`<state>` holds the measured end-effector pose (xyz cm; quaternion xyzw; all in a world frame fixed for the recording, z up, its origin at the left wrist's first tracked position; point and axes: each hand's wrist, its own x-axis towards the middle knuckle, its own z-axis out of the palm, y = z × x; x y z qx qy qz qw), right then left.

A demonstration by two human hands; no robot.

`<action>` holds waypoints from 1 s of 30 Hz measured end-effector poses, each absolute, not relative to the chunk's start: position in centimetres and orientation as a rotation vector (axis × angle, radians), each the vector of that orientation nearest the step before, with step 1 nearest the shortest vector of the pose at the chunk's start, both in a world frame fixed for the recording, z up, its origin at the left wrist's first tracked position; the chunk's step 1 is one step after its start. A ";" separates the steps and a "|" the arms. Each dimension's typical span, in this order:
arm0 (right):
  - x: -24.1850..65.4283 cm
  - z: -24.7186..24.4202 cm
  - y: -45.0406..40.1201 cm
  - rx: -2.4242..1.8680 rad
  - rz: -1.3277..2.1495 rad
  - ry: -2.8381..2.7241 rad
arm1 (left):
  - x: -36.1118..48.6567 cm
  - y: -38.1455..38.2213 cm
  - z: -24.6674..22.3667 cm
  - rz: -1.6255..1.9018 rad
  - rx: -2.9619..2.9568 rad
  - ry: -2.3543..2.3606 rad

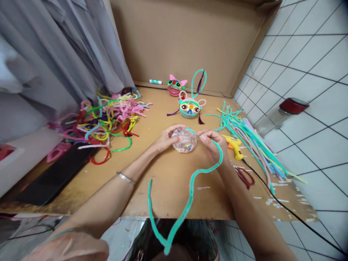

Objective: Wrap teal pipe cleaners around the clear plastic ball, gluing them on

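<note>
My left hand [166, 138] is closed around the side of a clear round ball [185, 142] with small coloured bits inside, its thumb lying across the front. My right hand [213, 145] pinches a long turquoise pipe cleaner [192, 185] close to the ball's upper right. One end of the pipe cleaner lies along the ball's top edge. From my right hand the rest hangs down past the table edge, bends sharply and rises again to a free tip at the left. Whether that end is stuck to the ball I cannot tell.
A heap of coloured pipe cleaners [108, 116] and a black flat object [58, 177] lie left. Two decorated animal-face balls stand behind, the nearer one [189, 108] with tassels. To the right are a yellow glue gun [235, 145], red-handled scissors [245, 175] and straight pipe cleaners [252, 141].
</note>
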<state>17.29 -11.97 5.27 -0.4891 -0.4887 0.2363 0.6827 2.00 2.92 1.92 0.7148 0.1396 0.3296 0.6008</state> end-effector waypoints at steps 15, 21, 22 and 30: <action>15.8 4.4 -12.4 -1.278 -0.172 -1.554 | 1.6 3.4 2.3 0.639 1.571 0.240; 15.9 4.8 -12.6 -1.308 -0.168 -1.571 | 1.6 3.1 2.5 0.596 1.541 0.190; 15.9 4.8 -12.6 -1.309 -0.164 -1.570 | 1.6 3.0 2.5 0.588 1.545 0.194; 15.8 4.5 -12.1 -1.324 -0.249 -1.502 | 1.6 2.9 2.5 0.563 1.547 0.193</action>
